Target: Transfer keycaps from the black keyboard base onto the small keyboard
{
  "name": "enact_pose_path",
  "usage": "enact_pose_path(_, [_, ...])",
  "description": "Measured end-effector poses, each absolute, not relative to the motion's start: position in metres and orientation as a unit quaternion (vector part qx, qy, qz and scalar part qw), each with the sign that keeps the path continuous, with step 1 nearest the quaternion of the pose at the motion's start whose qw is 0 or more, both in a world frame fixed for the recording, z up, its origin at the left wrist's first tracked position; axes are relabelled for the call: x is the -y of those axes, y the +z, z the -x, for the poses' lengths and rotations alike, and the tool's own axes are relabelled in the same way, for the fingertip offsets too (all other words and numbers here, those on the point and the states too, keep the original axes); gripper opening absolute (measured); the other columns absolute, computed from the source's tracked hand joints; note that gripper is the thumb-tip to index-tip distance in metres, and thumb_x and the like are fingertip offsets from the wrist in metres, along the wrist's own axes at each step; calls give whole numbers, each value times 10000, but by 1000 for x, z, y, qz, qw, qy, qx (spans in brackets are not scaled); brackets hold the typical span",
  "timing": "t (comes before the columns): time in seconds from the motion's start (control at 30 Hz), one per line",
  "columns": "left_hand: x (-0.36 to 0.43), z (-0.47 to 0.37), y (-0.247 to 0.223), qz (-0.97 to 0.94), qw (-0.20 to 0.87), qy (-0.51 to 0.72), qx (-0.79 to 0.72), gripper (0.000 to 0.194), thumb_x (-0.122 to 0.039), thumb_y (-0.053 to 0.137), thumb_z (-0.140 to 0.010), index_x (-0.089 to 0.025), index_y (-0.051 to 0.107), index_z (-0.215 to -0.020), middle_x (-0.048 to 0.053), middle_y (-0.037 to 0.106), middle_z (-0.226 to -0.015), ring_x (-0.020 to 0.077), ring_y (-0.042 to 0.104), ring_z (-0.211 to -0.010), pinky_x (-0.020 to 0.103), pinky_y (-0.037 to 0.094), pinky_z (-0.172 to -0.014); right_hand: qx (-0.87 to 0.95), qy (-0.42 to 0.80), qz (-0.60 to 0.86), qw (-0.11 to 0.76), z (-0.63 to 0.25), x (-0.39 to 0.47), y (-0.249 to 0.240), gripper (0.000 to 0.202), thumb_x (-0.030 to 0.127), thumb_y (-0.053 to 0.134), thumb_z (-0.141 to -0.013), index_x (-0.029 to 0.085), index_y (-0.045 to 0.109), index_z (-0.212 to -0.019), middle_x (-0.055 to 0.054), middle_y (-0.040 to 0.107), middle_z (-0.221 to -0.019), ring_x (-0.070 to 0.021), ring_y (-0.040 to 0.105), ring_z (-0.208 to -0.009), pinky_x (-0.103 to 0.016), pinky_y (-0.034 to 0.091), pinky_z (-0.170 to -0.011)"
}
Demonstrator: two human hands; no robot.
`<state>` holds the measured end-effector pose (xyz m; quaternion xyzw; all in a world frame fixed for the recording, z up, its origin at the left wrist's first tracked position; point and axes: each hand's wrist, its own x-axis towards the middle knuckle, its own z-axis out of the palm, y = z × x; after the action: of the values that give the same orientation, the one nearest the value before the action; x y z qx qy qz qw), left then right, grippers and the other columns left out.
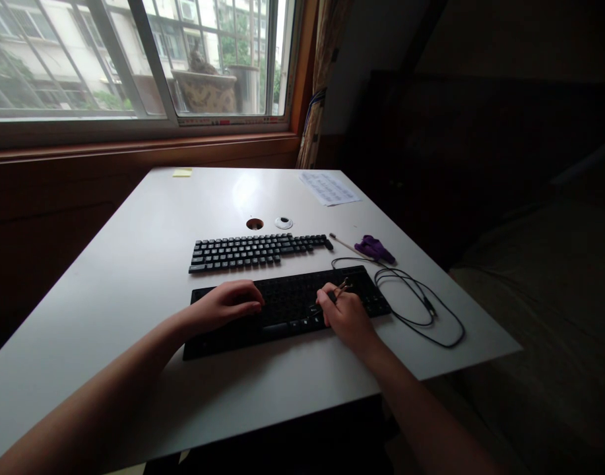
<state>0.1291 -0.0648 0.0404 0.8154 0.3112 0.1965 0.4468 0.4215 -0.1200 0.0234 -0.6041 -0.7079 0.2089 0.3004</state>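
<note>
A black keyboard (287,293) lies near the front of the white desk, most of its keycaps off; a few remain along the bottom row, near my right hand. My left hand (230,300) rests over the keyboard's left part, fingers loosely bent, thumb apart, holding nothing visible. Pinched in my right hand (346,315) is a small keycap puller (342,285) with thin wire and brass-coloured ends, held low over the keyboard's right half. Behind the keyboard, loose black keycaps (240,251) are laid out in rows in keyboard order.
The keyboard's black cable (450,343) coils at the right. A thin brush-like stick (349,247) and a purple cloth (374,248) lie behind it. Farther back are a printed paper (329,189), a yellow note (182,172), a round desk hole (254,224) and its cover (284,223).
</note>
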Motion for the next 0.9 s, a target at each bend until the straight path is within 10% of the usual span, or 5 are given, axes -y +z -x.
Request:
enact_pose_path(0.4, [65,-130,40,-821,442,197,-304,219,-379,552,-931,-188,654,-964,38,652,-922,169,589,-846,286,464,-778,708,150,622,299,-417,120,21,342,360,342,-988,235,529,-731,27,557,-473,-176,605,-507,-261,390,-577])
enact_pose_path(0.67, [65,-132,42,-823,439,197,-300,214,-372,556,-930,-183,651,-959,38,654,-910,165,591,-834,282,465,-769,794,-2,588,153,-409,124,28,289,312,381,-978,201,582,-802,-60,677,-664,-195,639,-579,-274,328,-551])
enact_pose_path(0.9, [65,-130,40,-820,439,195,-310,201,-359,562,-927,-184,652,-968,36,650,-913,164,587,-835,281,463,-765,692,197,623,309,-427,121,30,334,391,365,-982,228,522,-738,40,525,-451,-149,564,-450,-240,391,-522])
